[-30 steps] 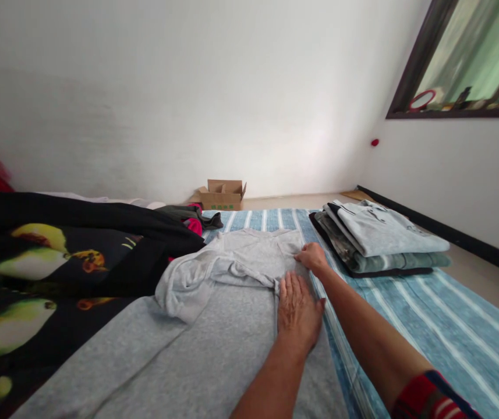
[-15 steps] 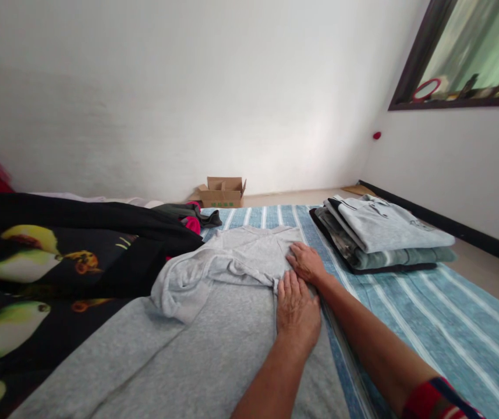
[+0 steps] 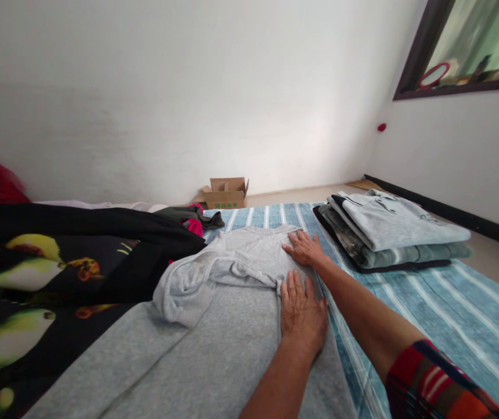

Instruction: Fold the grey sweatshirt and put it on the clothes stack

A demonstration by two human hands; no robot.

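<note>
A light grey long-sleeved top (image 3: 232,349) lies spread out in front of me, with one sleeve folded across its upper part in loose creases. My left hand (image 3: 304,314) rests flat on the top's right side, its fingers a little spread and pointing away from me. Just beyond it, my right hand (image 3: 305,249) lies on the fabric near the top's far right edge, fingers spread and pointing left. Neither hand grips the cloth.
To the right stands a stack of folded clothes (image 3: 400,224) on the blue striped bedsheet (image 3: 432,314). Dark printed fabric (image 3: 78,262) covers the left side. An open cardboard box (image 3: 226,195) sits by the wall beyond the bed. A dark-framed window (image 3: 463,52) is at upper right.
My right hand has slid slightly away from me along the top's edge, its fingers spreading. The fingers of my left hand have spread a little too. The view has shifted slightly.
</note>
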